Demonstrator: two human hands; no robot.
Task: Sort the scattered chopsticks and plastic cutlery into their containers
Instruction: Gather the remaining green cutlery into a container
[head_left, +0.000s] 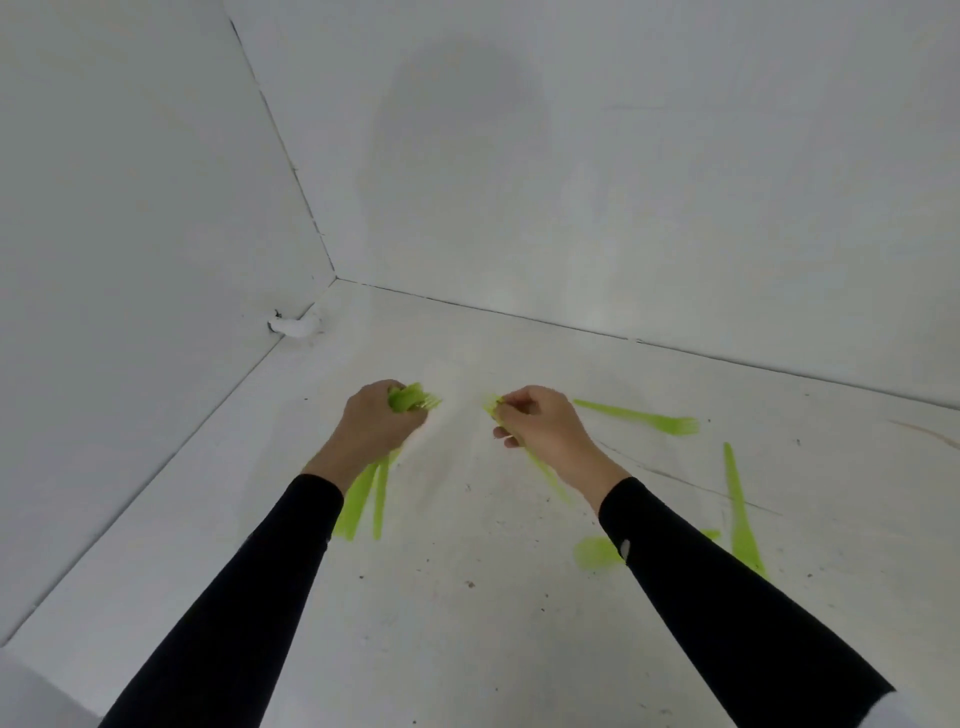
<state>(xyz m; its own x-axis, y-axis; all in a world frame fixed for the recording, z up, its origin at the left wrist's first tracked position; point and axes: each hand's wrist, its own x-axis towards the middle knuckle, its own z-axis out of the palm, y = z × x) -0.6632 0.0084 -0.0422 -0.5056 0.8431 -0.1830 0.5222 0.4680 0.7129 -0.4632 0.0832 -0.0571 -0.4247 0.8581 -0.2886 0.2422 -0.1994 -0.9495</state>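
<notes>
Both arms in black sleeves reach out over a white desk (467, 623) that sits in a corner between two white walls. The left hand (376, 421) is closed around a bundle of green plastic cutlery (363, 499); fork tines stick out past the fingers toward the far wall, and the handles fan out below the wrist, pointing back toward the person. The right hand (540, 423) is closed on a single green piece (545, 475), pinched near its head between thumb and fingertips, with its handle running under the palm toward the right sleeve (727, 597). This piece is blurred, so I cannot tell whether it is a fork or something else.

More green cutlery lies loose on the desk to the right. A green fork (639, 415) lies just beyond the right hand, its tines pointing right. A green knife (740, 512) lies further right, roughly lengthwise away from the person, its near end passing behind the right forearm. A green spoon (597, 553) lies near the right sleeve, its bowl showing on the left of the arm and its handle mostly hidden behind it.

The desk surface is scuffed and carries small dark specks. A white lump (293, 325) sits at the foot of the left wall near the corner
</notes>
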